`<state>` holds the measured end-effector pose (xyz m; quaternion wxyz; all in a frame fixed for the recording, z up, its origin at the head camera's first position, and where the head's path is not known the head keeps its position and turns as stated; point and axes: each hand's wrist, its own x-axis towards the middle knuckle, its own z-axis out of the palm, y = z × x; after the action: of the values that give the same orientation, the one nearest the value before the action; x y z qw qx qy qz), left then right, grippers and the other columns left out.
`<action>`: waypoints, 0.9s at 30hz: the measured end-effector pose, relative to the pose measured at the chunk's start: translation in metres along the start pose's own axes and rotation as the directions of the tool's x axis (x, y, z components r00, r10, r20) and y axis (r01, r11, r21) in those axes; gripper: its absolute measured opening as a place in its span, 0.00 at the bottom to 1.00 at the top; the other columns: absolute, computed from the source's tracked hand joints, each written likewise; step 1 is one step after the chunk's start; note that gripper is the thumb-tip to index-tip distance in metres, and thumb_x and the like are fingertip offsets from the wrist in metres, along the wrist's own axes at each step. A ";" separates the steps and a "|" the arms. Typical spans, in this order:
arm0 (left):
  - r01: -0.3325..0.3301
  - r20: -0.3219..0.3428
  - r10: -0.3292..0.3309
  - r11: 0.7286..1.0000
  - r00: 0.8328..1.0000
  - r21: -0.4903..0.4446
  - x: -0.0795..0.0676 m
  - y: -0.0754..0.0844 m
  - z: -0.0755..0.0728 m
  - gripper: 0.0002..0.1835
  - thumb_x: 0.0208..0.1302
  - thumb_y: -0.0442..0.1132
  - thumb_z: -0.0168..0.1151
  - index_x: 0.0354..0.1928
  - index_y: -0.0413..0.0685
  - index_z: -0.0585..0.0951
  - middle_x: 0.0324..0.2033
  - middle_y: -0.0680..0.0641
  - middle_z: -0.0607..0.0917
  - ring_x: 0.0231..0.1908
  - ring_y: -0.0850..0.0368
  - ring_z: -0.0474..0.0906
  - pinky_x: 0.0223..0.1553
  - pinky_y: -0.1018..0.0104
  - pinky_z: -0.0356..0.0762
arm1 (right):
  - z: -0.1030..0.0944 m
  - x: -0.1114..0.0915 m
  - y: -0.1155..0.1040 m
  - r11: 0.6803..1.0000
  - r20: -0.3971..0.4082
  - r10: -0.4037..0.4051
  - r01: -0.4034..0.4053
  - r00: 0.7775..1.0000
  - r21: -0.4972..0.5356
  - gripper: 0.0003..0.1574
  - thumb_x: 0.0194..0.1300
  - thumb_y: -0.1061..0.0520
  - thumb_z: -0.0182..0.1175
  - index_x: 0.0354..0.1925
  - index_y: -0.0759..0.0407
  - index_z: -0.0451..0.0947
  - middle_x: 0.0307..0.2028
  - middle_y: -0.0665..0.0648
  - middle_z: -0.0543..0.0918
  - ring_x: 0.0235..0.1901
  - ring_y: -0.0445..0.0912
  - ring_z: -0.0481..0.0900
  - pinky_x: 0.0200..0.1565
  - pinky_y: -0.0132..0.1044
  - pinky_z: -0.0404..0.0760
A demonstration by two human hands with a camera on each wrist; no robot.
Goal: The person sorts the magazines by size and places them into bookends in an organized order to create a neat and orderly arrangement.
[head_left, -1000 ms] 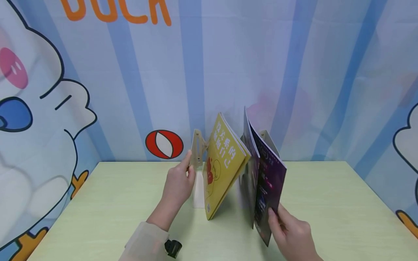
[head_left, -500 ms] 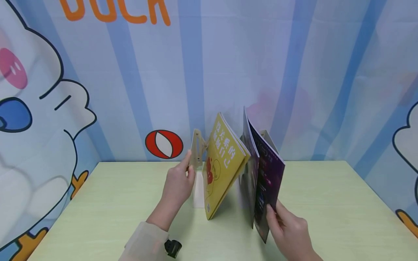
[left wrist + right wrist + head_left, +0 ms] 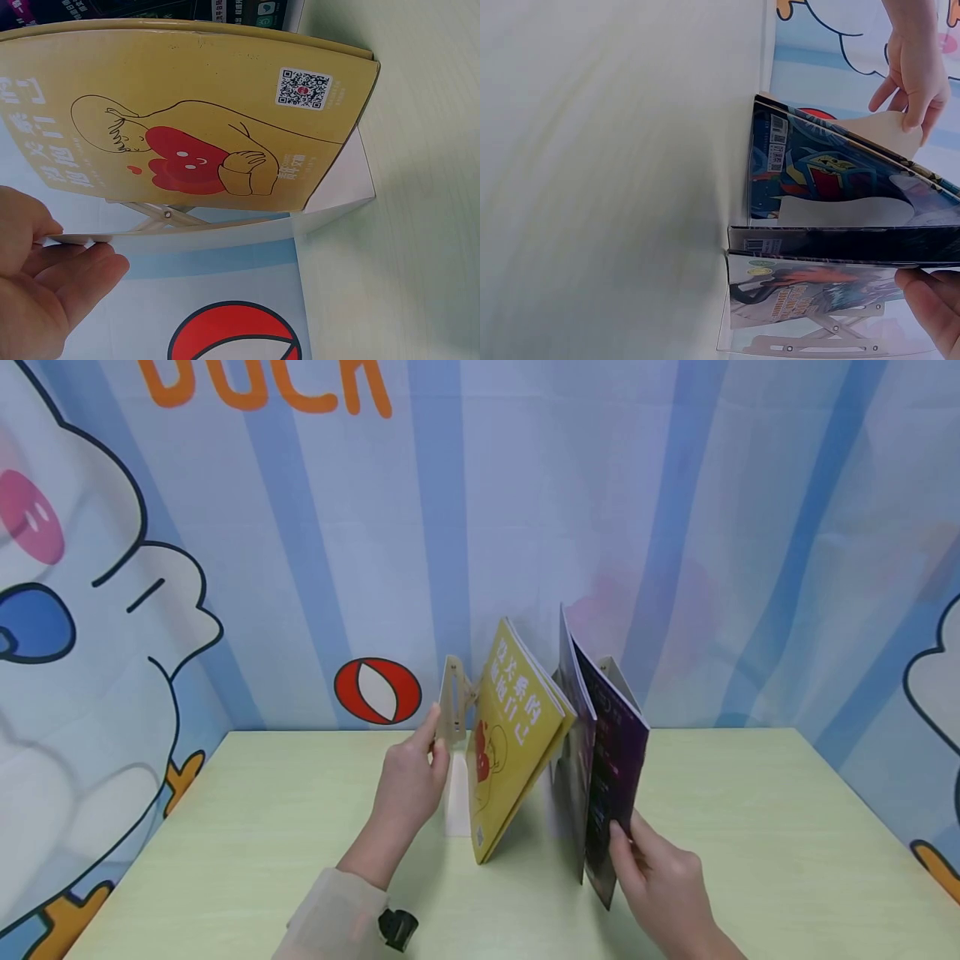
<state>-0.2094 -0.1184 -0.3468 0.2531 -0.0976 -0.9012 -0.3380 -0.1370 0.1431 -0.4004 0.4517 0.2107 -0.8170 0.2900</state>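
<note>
My left hand (image 3: 408, 781) pinches the left end plate of an expanding bookend (image 3: 453, 706); in the left wrist view, thumb and fingers (image 3: 82, 281) hold the plate's edge. Beside that plate a yellow book (image 3: 517, 752) with white lettering leans over to the right. My right hand (image 3: 663, 881) pinches the near edge of a dark purple book (image 3: 615, 785), thumb on its cover. Another thin dark book (image 3: 577, 768) stands just left of the purple one, with a gap between it and the yellow book. Part of the right end plate (image 3: 618, 681) shows behind the purple book.
The bookend stands on a pale green table (image 3: 300, 827), close to its back edge. Behind it hangs a blue striped cloth (image 3: 517, 510) with cartoon figures. Crossed metal links (image 3: 836, 326) of the bookend show in the right wrist view.
My right hand has pushed the purple book forward and slightly left, closer to the dark book beside it. My left hand has stayed at the end plate.
</note>
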 end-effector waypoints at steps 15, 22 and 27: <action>0.018 0.005 -0.018 1.000 1.000 0.001 0.001 0.000 0.000 0.27 0.65 0.34 0.55 0.67 0.41 0.66 0.24 0.43 0.82 0.15 0.63 0.66 0.16 0.77 0.65 | 0.004 0.005 0.002 1.000 0.024 0.010 -0.010 1.000 -0.009 0.26 0.47 0.74 0.65 0.48 0.66 0.81 0.33 0.62 0.88 0.19 0.40 0.83 0.21 0.18 0.76; 0.008 -0.002 -0.008 1.000 1.000 0.003 0.001 -0.001 0.000 0.27 0.65 0.33 0.56 0.67 0.41 0.66 0.23 0.43 0.81 0.15 0.63 0.66 0.16 0.77 0.65 | 0.008 0.007 0.004 1.000 0.010 -0.013 0.013 1.000 -0.005 0.26 0.47 0.73 0.64 0.49 0.66 0.81 0.32 0.61 0.88 0.18 0.40 0.83 0.20 0.19 0.75; 0.013 0.000 -0.013 1.000 1.000 -0.004 0.001 -0.001 0.001 0.28 0.65 0.33 0.56 0.67 0.42 0.66 0.28 0.42 0.84 0.16 0.63 0.69 0.17 0.77 0.67 | 0.010 0.009 0.006 1.000 -0.006 -0.029 0.029 1.000 -0.009 0.27 0.47 0.72 0.64 0.49 0.64 0.81 0.32 0.61 0.88 0.18 0.39 0.82 0.20 0.20 0.76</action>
<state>-0.2105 -0.1184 -0.3472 0.2507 -0.0922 -0.9012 -0.3412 -0.1521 0.1402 -0.3987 0.4594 0.2197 -0.8137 0.2804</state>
